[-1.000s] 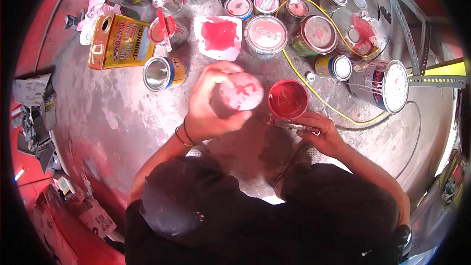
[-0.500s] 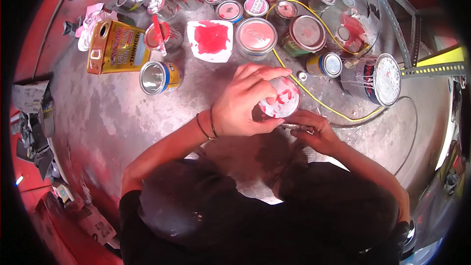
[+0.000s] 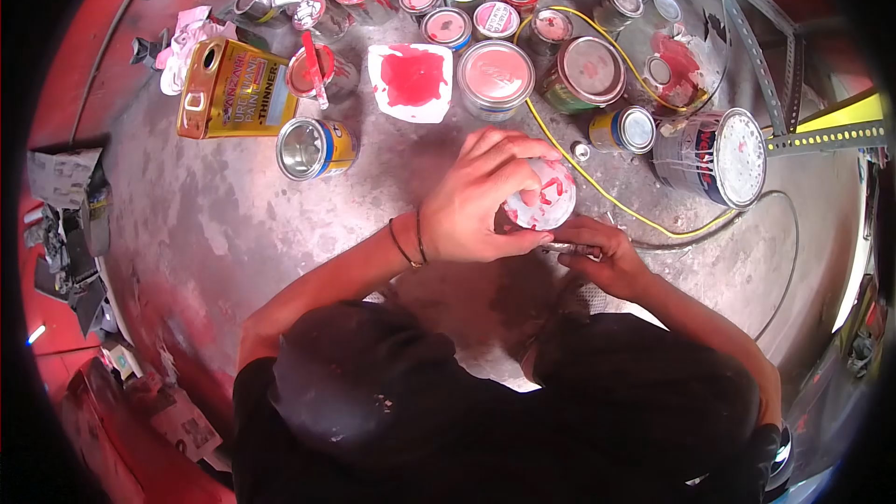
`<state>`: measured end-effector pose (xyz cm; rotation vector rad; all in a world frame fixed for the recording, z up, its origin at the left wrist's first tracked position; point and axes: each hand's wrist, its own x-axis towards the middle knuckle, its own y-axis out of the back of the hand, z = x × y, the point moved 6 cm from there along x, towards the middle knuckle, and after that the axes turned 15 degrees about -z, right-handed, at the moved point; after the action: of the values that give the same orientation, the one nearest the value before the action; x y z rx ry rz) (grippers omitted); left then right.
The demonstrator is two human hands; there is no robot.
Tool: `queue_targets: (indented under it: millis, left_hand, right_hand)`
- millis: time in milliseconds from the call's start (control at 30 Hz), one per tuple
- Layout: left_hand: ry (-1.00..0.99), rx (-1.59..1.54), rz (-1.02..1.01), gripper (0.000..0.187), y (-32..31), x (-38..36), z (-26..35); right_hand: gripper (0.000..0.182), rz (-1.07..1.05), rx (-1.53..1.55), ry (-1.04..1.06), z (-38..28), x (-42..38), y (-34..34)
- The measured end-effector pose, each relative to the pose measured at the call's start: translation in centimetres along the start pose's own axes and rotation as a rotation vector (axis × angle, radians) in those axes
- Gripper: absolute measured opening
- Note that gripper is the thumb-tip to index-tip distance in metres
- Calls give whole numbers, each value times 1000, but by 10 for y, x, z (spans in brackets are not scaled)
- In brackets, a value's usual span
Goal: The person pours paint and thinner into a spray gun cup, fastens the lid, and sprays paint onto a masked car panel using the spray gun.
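My left hand (image 3: 481,196) is wrapped round a small container with a round, whitish lid (image 3: 544,198) smeared with red. Its fingers curl over the top and side of the lid. Just right of and below the container, my right hand (image 3: 607,257) is closed round a thin metallic tool (image 3: 574,249), mostly hidden by the fingers. The tool's far end lies near the container's lower edge. Behind the hands stand a large can with a pink lid (image 3: 496,75) and a white sheet with a red paint patch (image 3: 413,79).
An open empty tin (image 3: 305,149) and a yellow thinner can (image 3: 245,93) stand at the left. A big can (image 3: 728,159) lies tilted at the right, near a yellow cord (image 3: 607,194) and a metal frame (image 3: 821,138). Several paint cans stand at the back.
The whole view has shifted slightly, so objects appear a little further right. Both hands keep their holds on the container and the tool.
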<state>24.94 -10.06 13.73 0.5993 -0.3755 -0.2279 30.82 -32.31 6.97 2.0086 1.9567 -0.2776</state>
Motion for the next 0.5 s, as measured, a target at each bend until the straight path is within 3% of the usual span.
queue_targets:
  millis: [133,233,333,500]
  left_hand:
    - [-25,45,-62,52,5,4,3]
    - [-168,100,-159,63,11,13,16]
    - [-260,104,-238,63,4,20,23]
    - [-234,186,-245,49,-12,19,20]
  right_hand:
    - [43,-14,-45,16,-3,-1,0]
    - [42,-26,-51,45,-1,-2,0]
    - [42,-28,51,-2,-5,-2,-2]
    - [41,-7,152,-9,1,-2,-5]
